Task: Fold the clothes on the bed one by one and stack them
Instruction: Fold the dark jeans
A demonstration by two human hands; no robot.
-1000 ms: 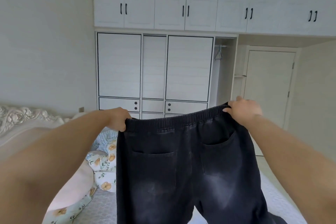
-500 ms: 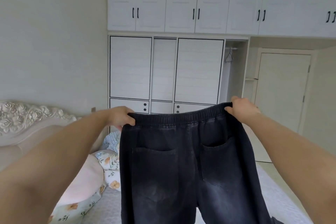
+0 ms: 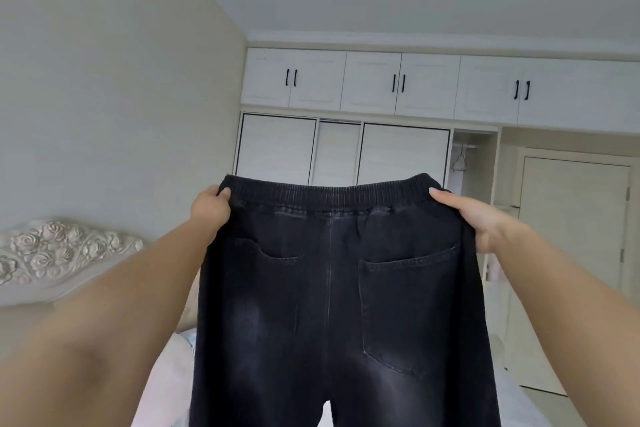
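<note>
A pair of faded black jeans with an elastic waistband hangs in the air in front of me, back pockets facing me. My left hand grips the left end of the waistband. My right hand grips the right end and side seam. The legs drop out of the bottom of the view. The bed surface and any other clothes are mostly hidden behind the jeans and my arms.
A carved cream headboard is at the left. White wardrobe with sliding doors and upper cabinets fills the far wall, with a door at the right. A strip of pale bedding shows below my left arm.
The jeans and both hands have risen, and my view has tilted up toward the ceiling. The floral pillows at lower left have left the view. Both hands keep their hold on the waistband.
</note>
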